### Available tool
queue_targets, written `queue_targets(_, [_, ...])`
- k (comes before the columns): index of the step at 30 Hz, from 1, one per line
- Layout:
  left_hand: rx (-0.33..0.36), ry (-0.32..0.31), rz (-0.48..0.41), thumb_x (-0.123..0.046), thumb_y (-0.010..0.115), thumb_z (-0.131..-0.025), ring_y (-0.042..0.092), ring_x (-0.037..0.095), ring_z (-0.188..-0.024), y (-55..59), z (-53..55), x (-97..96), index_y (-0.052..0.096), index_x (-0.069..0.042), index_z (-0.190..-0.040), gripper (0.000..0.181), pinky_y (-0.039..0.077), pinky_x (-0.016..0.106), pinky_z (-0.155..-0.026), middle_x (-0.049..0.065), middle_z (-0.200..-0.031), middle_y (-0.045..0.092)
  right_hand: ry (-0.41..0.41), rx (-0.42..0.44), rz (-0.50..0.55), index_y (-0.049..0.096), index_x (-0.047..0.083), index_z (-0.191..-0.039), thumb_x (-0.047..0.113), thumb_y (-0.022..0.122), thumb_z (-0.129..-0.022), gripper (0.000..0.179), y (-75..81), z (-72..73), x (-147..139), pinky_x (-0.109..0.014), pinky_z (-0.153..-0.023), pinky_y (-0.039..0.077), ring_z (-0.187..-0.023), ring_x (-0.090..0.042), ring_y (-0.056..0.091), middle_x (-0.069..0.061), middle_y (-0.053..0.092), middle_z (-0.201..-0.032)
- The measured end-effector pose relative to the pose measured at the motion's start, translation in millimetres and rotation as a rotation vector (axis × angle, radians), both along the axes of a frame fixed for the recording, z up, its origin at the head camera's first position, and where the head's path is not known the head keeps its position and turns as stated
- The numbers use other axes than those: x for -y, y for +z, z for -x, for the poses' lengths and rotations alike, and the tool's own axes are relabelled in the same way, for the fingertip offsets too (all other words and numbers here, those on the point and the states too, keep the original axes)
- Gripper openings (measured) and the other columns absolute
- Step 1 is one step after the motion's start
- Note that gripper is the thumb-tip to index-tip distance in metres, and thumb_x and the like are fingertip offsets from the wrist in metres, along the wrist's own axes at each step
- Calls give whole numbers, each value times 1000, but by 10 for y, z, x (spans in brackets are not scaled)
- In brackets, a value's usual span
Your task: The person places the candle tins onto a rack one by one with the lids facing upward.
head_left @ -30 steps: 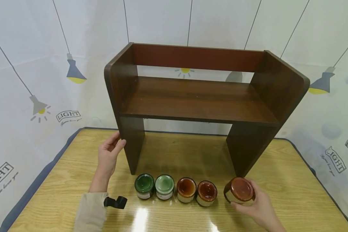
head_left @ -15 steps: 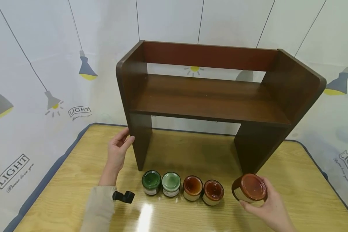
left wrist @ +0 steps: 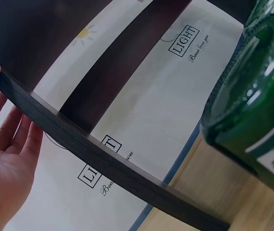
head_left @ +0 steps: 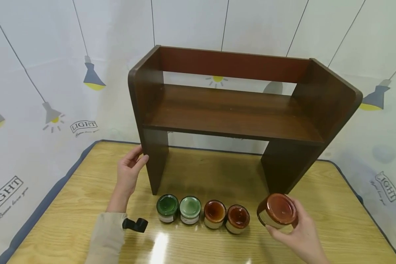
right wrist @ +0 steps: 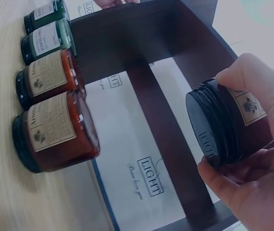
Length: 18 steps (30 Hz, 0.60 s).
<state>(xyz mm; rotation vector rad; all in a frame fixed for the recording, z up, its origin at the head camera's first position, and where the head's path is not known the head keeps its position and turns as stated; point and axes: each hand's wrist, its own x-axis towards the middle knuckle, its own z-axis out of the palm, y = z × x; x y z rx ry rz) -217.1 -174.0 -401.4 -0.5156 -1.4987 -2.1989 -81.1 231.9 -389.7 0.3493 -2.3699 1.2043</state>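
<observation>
While the brown jar (head_left: 279, 209) is held tilted close before the right leg of the dark shelf (head_left: 231, 119), I see two amber jars (head_left: 215, 212) and two green jars (head_left: 167, 206) in a row to its left, upside down on the wooden desk (head_left: 191, 247). Lamps decorate the wall (head_left: 118, 44). The right hand (head_left: 300, 231) has its fingers around the brown jar; the left hand (head_left: 127, 176) pinches the shelf's side.

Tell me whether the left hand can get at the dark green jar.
Probably yes: the left hand holds the shelf's left panel and would have to let go, but the way round the panel's front to the dark green jar looks free.
</observation>
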Motion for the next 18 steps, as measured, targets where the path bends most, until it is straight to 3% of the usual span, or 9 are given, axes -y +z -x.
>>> queue_targets(18, [-1, -1, -3, 16, 55, -85, 59, 10, -102, 8, -1, 6, 70, -10, -108, 39, 49, 18, -80, -3, -105, 67, 7, -24, 43, 51, -3, -120, -15, 83, -49, 78, 351, 29, 199, -8, -72, 47, -90, 4, 56, 18, 56, -106])
